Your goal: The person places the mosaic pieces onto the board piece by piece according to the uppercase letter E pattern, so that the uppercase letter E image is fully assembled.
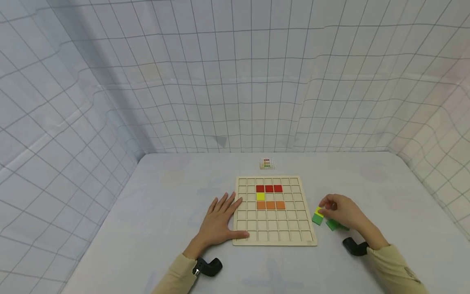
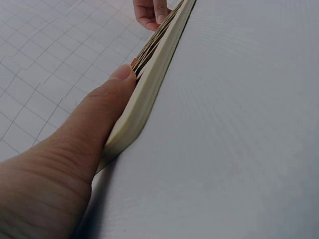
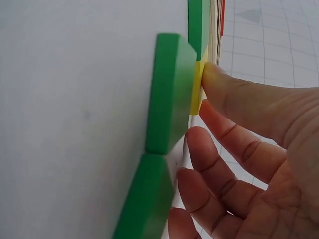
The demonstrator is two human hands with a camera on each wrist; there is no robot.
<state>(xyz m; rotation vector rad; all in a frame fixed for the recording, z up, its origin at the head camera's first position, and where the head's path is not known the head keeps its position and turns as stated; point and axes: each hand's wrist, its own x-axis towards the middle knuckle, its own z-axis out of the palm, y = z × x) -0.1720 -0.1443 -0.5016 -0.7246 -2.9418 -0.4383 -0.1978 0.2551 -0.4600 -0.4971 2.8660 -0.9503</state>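
A pale wooden grid board (image 1: 273,224) lies on the table. In it sit a row of red tiles (image 1: 269,188), one yellow tile (image 1: 260,196) below the left one, and a row of orange tiles (image 1: 270,205). My left hand (image 1: 217,226) rests with spread fingers on the board's left edge, thumb (image 2: 112,92) over the near corner. Right of the board, my right hand (image 1: 343,210) pinches a loose yellow tile (image 3: 197,89) between thumb and index finger. That tile stands beside a green tile (image 1: 317,219); more green tiles (image 3: 167,94) lie under the hand, partly hidden.
A small card (image 1: 267,163) with a coloured grid pattern lies beyond the board's far edge. White cloth walls with grid lines (image 1: 235,81) rise behind the table and at both sides. Black wrist devices (image 1: 210,267) sit at both sleeves.
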